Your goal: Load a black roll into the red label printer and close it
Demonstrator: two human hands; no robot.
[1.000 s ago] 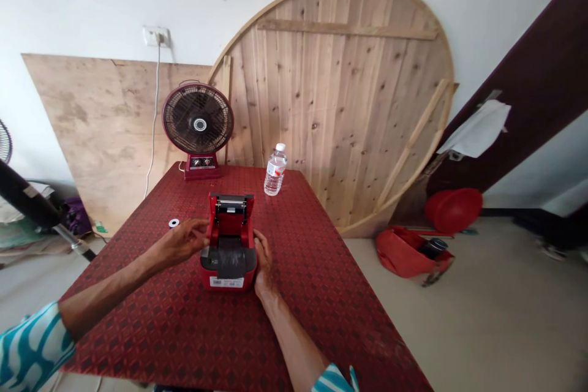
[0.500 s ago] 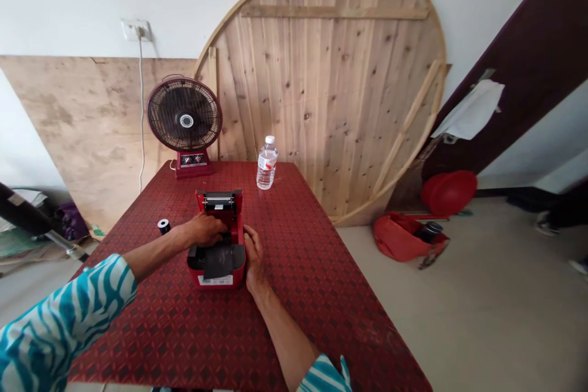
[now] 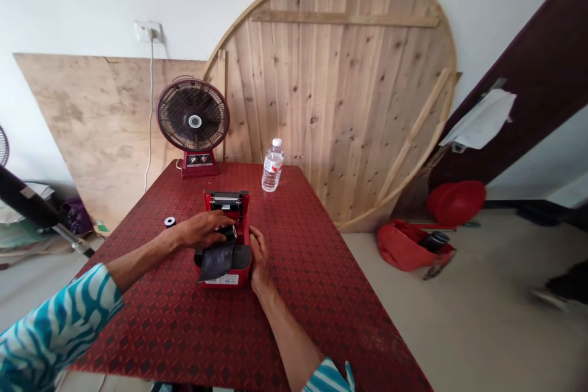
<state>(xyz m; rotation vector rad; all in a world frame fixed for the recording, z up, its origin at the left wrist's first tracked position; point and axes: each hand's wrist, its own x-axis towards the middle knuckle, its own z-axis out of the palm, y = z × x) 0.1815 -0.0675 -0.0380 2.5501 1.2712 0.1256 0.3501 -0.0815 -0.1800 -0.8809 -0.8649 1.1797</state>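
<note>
"So, what are the hands doing?"

"Well, the left hand (image 3: 206, 229) is reaching down into the red printer (image 3: 243, 278), its fingers curling round a black roll (image 3: 226, 234) and gripping it. One pale, ring-like end of that roll is showing past the fingers."

"Is the right hand (image 3: 260, 260) gripping too?"

"Not tightly, it seems. It is lying along the printer's right wall, its fingers uncurled and bending only slightly. Whether it is pressing, I cannot tell."

"And where is the printer sitting?"

"It is resting about midway between the left and right edges of the tabletop (image 3: 321, 294), its lid (image 3: 226, 198) standing raised at the back. A black sheet (image 3: 215, 262) is hanging at a slant over its front."

"Is any writing showing?"

"A white label (image 3: 223, 280) is sitting low on the printer's front, carrying dark marks too small to read. Near the far edge, toward the far right corner, a clear bottle (image 3: 272, 166) is wearing a pale label with a red patch, its lettering blurring past reading."

"What else is standing about?"

"A second roll (image 3: 169, 222), dark with a white end, is standing between the printer and the left edge, just beyond the left forearm. A maroon fan (image 3: 194, 122) is occupying the far left corner, two knobs facing forward."
</note>
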